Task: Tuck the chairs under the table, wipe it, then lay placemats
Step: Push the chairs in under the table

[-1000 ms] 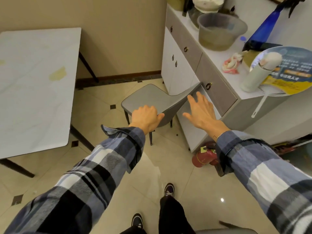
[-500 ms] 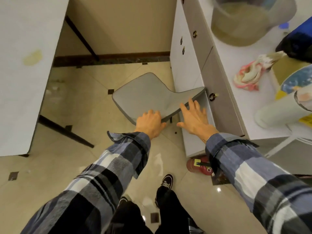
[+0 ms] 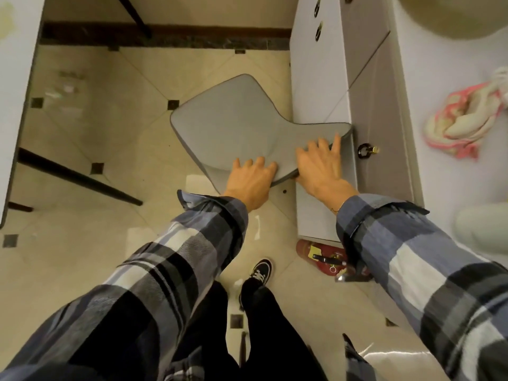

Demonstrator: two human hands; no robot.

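Observation:
A grey padded chair stands on the tiled floor, its backrest against the sideboard. My left hand grips the near edge of the chair where seat meets back. My right hand lies over the backrest's top edge, fingers spread on the front and thumb under the rim. The white table runs along the left edge, its black legs showing beneath. The chair's own legs are hidden under the seat.
A red fire extinguisher lies on the floor by the sideboard's near corner. On the sideboard top lie a pink and white cloth and a bowl at the far edge. My dark shoe stands just behind the chair.
I have leaned in closer over the chair. My right hand has moved from hovering beside the backrest onto its top edge. My left hand stays on the chair's near edge.

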